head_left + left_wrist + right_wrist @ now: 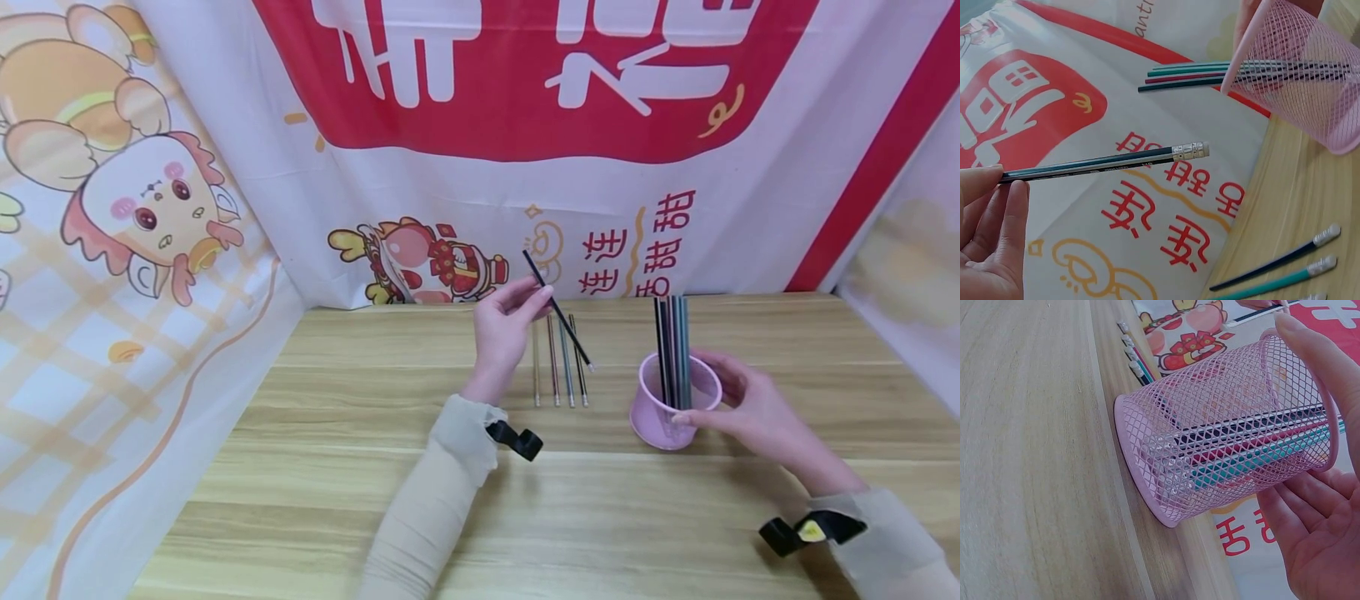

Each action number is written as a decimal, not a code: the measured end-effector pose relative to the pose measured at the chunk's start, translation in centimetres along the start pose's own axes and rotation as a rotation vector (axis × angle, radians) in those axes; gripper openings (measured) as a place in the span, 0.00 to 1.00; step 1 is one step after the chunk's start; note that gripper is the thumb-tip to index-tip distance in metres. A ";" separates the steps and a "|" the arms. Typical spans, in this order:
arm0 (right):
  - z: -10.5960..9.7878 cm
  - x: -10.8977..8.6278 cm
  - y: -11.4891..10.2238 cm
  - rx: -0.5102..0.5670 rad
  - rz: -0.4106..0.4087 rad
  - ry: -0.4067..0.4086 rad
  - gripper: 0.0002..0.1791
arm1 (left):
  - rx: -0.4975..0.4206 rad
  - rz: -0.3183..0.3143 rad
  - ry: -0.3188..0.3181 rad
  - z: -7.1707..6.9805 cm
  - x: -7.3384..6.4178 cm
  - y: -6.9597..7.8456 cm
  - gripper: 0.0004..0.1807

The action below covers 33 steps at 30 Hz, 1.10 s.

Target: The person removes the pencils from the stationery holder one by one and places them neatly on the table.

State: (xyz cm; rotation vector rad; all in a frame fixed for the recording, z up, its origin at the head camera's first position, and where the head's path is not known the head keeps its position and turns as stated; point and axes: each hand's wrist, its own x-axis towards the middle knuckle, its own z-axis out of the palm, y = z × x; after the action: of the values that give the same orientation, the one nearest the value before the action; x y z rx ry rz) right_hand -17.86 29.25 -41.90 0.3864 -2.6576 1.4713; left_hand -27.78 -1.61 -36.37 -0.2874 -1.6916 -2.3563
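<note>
My left hand (pixel 504 327) pinches a dark pencil (pixel 1091 165) between thumb and fingers, above the table. The pencil slants, its eraser end low and toward the right. On the right, a pink mesh pencil cup (pixel 658 423) stands upright with several pencils (pixel 675 354) inside, dark, red and teal ones, their eraser ends down. My right hand (pixel 753 410) holds this cup near its rim, thumb at the front and fingers round the far side. Several more pencils (pixel 567 362) lie side by side on the table just beyond the left hand, erasers toward me.
A wood-grain table (pixel 315 467) lies under everything. Behind it hangs a white and red printed cloth (pixel 450 192), and a cartoon-patterned cloth (pixel 225 358) borders the left side. Each wrist wears a small black device (pixel 517 440).
</note>
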 end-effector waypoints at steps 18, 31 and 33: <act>-0.1 0.0 -0.1 0.003 -0.007 0.007 0.46 | 0.148 -0.003 0.017 -4.2 1.0 -0.7 0.14; 0.0 -0.1 0.0 0.003 -0.003 0.011 0.45 | 0.175 -0.051 0.079 -5.8 1.8 -1.3 0.13; 0.0 -0.1 0.1 0.009 -0.008 0.013 0.45 | 0.188 -0.059 0.083 -5.9 1.9 -1.4 0.13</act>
State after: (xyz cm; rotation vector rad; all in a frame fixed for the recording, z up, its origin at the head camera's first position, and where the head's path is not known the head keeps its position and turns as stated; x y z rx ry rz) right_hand -17.81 29.30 -41.95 0.3858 -2.6374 1.4794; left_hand -30.17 -6.88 -38.98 -0.1070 -1.8882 -2.1950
